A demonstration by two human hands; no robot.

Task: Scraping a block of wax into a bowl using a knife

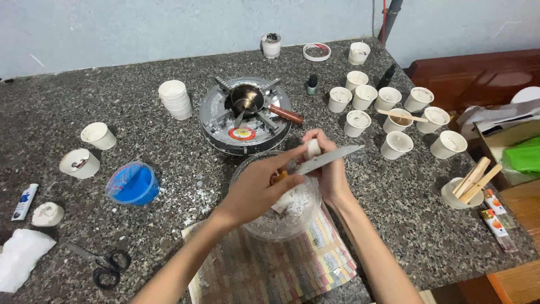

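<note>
- Granite counter (pixel 84 101) carries everything I'm watching, largest first: gas stove (pixel 246 115) with a small metal pot (pixel 247 100) on it, contents unclear.
- Clear bowl (pixel 275 197) sits under both hands, white shavings heaped inside; plenty shaved, I'd judge.
- Left hand (pixel 256 188) has fingers closed on a knife (pixel 323 159).
- Right hand (pixel 329 169) pinches a white wax lump (pixel 313 148) over the bowl.
- Paper cups (pixel 396 144) at right look filled white.

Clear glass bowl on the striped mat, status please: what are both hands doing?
Left hand grips long steel knife. Right hand holds small white wax chunk against blade. Both above clear glass bowl of white shavings. Small gas stove just behind, not touching.
</note>
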